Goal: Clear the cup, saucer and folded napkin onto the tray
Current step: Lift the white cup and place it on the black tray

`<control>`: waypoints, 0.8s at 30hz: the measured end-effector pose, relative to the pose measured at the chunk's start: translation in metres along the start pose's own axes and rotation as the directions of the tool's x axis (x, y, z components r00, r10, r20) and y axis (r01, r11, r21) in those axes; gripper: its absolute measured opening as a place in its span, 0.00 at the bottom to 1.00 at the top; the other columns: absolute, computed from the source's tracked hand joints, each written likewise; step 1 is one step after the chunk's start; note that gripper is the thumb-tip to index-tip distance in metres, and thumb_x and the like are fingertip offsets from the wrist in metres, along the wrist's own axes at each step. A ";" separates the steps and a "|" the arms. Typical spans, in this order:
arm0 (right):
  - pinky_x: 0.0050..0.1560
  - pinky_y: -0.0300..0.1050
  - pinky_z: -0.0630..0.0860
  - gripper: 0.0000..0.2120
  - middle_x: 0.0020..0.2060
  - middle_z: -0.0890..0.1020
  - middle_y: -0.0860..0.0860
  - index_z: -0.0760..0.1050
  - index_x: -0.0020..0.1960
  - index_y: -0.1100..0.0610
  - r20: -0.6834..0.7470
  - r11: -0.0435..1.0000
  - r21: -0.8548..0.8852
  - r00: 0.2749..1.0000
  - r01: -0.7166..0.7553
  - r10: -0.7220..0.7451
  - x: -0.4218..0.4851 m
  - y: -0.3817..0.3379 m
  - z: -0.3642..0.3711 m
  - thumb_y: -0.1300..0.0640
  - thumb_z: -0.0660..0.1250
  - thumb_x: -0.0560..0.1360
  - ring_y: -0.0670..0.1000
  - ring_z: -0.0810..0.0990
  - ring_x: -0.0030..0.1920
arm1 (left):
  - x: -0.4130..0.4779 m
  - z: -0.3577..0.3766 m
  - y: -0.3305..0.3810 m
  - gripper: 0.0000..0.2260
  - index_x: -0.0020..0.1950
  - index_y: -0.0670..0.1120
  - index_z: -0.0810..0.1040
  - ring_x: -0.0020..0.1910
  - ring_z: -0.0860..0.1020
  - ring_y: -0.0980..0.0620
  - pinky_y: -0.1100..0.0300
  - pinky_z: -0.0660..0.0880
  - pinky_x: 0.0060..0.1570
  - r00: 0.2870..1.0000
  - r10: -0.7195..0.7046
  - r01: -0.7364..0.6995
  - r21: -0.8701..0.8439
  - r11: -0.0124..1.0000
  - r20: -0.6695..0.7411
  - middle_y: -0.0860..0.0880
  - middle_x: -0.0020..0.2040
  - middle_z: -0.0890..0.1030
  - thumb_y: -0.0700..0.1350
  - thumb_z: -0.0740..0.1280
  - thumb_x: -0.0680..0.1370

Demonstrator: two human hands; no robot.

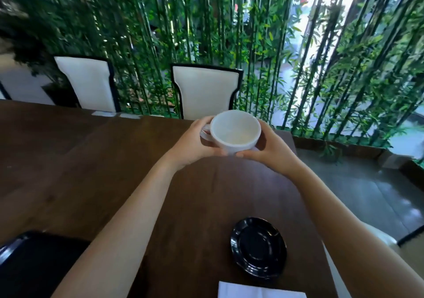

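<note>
An empty white cup point(235, 130) is held up above the far part of the dark wooden table point(114, 164). My left hand point(195, 144) wraps its handle side and my right hand point(273, 147) cups its other side. Near me a glossy black saucer point(259, 248) lies flat on the table with nothing on it. A folded white napkin point(257, 291) lies just in front of the saucer at the bottom edge of the view. The black tray point(34, 263) sits at the lower left, partly cut off by the frame.
Two white chairs with black frames, one point(91, 82) to the left and one point(206, 91) behind the cup, stand at the table's far side. A bamboo screen rises behind them. The table's right edge drops to a grey floor point(358, 194).
</note>
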State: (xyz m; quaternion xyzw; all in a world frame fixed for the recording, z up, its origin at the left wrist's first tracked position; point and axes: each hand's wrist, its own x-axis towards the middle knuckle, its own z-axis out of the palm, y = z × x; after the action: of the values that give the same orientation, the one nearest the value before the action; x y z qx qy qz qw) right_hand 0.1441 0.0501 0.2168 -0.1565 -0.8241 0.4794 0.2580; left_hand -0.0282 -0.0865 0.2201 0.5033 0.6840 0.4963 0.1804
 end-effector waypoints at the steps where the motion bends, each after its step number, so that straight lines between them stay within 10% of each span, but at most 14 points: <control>1: 0.68 0.53 0.70 0.41 0.64 0.75 0.47 0.63 0.69 0.48 0.012 1.000 0.006 1.000 0.022 -0.022 0.001 -0.012 0.009 0.54 0.79 0.61 0.47 0.73 0.65 | -0.009 -0.013 0.004 0.36 0.64 0.61 0.66 0.62 0.69 0.57 0.62 0.66 0.55 1.000 0.003 -0.002 0.003 1.000 -0.025 0.53 0.66 0.70 0.49 0.80 0.61; 13: 0.66 0.55 0.71 0.45 0.64 0.75 0.42 0.63 0.69 0.44 0.178 0.975 0.136 0.963 0.178 -0.200 0.006 -0.101 0.171 0.42 0.78 0.57 0.46 0.73 0.66 | -0.154 -0.160 -0.003 0.45 0.70 0.55 0.65 0.69 0.67 0.50 0.42 0.67 0.66 0.960 -0.127 0.141 0.041 0.989 -0.248 0.50 0.70 0.69 0.58 0.78 0.56; 24: 0.68 0.51 0.71 0.43 0.66 0.69 0.45 0.58 0.71 0.48 0.484 0.968 0.232 0.852 0.095 -0.200 -0.007 -0.114 0.343 0.52 0.78 0.62 0.45 0.70 0.66 | -0.292 -0.246 -0.083 0.36 0.64 0.65 0.66 0.64 0.68 0.65 0.65 0.67 0.58 0.860 -0.336 0.375 0.031 0.926 -0.384 0.62 0.65 0.68 0.53 0.79 0.61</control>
State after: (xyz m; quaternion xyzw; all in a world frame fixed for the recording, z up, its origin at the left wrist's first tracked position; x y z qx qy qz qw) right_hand -0.0486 -0.2524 0.1750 0.0648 -0.8199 0.5626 0.0844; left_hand -0.1294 -0.4619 0.1835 0.2739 0.8117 0.5041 0.1096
